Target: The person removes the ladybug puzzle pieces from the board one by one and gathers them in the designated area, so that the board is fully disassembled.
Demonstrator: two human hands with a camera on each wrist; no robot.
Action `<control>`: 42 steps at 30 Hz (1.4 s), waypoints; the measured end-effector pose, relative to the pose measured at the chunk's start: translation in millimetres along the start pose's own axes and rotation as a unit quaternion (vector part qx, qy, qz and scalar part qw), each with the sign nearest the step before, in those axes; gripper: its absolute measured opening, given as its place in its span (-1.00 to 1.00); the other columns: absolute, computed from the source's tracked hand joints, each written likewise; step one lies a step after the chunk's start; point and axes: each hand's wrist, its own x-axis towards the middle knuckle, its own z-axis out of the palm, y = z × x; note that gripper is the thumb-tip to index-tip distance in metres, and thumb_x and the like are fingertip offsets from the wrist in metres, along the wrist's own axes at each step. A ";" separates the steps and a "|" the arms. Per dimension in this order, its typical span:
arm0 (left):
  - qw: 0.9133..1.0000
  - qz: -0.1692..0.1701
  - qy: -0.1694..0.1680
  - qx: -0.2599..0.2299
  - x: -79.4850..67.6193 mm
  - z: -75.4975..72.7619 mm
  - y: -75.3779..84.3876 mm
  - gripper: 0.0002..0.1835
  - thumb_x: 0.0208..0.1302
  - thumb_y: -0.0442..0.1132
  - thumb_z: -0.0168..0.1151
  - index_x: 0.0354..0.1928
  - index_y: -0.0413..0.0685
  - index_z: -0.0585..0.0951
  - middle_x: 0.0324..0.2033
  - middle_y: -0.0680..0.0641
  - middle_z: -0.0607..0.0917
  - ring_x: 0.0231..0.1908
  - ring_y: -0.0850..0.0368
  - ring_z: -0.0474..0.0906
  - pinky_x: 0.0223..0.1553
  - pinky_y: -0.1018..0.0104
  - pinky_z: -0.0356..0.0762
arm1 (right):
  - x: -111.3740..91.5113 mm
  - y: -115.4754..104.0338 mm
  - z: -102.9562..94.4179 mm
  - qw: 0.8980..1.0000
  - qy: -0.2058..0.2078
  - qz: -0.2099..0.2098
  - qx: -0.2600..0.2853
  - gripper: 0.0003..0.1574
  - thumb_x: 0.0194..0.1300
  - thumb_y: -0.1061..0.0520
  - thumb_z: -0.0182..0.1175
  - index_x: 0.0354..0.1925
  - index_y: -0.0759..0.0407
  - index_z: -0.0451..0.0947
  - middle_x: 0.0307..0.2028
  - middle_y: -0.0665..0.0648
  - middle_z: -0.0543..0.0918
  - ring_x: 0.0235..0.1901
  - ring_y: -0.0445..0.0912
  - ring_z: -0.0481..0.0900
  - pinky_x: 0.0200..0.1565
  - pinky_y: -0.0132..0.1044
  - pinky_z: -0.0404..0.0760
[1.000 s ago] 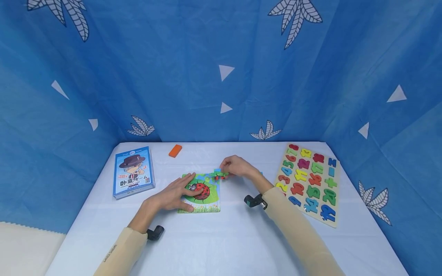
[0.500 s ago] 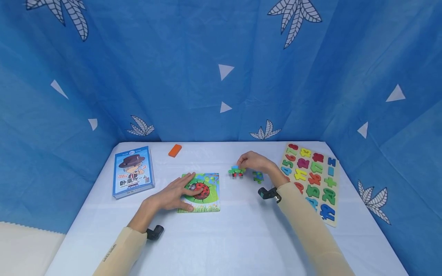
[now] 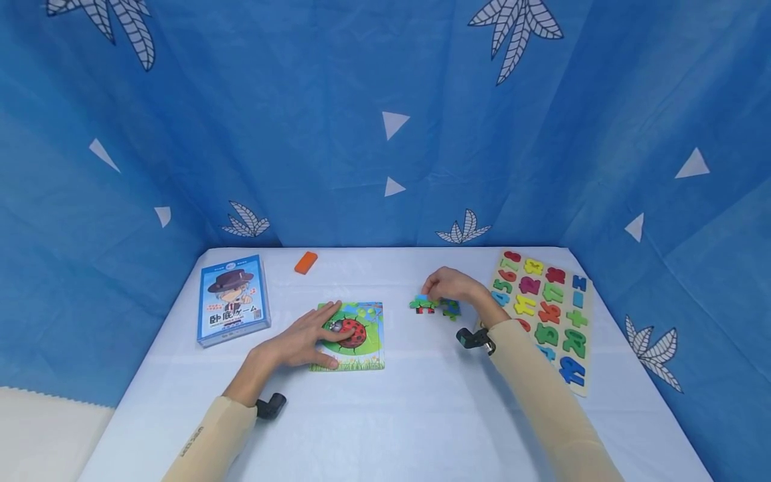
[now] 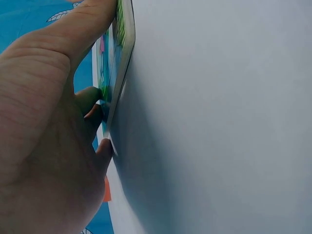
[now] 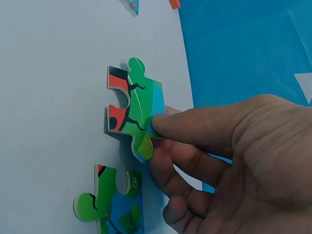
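My left hand (image 3: 304,338) rests with its fingers spread on the left part of a ladybug jigsaw board (image 3: 375,345), which lies flat on the table. In the left wrist view the thumb and fingers lie along the edge of the board (image 4: 127,34). My right hand (image 3: 452,284) pinches a jigsaw piece (image 5: 139,102), green with red, black and blue parts, between thumb and fingers. That piece sits right of the board, close above the tabletop. Just beside it a second jigsaw piece (image 5: 117,204), blue and green with a red corner, lies on the table.
A blue game box (image 3: 231,301) stands at the left, and an orange block (image 3: 306,262) lies at the back. On the right is a number board (image 3: 567,298) with colourful numerals, partly behind my right sleeve. Blue curtains (image 3: 337,167) enclose the table's back and sides.
My right hand has moved right with the pinched jigsaw piece, from the board's top right corner to beside the second piece. My left hand has stayed on the board.
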 end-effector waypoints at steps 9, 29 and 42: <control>1.000 -0.003 -0.003 -0.008 -1.3 -0.3 1.7 -0.23 0.10 0.28 0.41 0.37 0.29 0.50 0.60 -0.18 -0.12 0.57 -0.23 -0.24 0.50 -0.26 -0.15 | 1.4 7.5 0.2 1.000 0.007 -0.005 -0.025 -0.82 0.30 0.21 0.25 -0.14 0.11 0.72 -0.16 0.07 0.68 -0.13 -0.01 0.49 -0.04 -0.13 0.50; 1.000 -0.002 -0.003 -0.010 -2.2 -1.7 4.2 -0.24 0.11 0.24 0.43 0.38 0.27 0.50 0.60 -0.20 -0.11 0.57 -0.25 -0.23 0.49 -0.29 -0.15 | 0.6 10.0 6.7 0.999 0.023 -0.008 -0.034 -0.87 0.29 0.21 0.28 -0.20 0.07 0.71 -0.22 0.06 0.64 -0.16 -0.01 0.48 -0.10 -0.17 0.49; 1.000 -0.001 0.000 -0.008 -1.3 -3.1 4.6 -0.24 0.11 0.23 0.43 0.37 0.26 0.50 0.60 -0.21 -0.11 0.57 -0.25 -0.23 0.49 -0.28 -0.14 | 0.4 7.5 8.5 0.998 0.039 0.000 -0.045 -0.89 0.29 0.22 0.29 -0.22 0.07 0.72 -0.25 0.07 0.64 -0.18 -0.01 0.50 -0.10 -0.18 0.50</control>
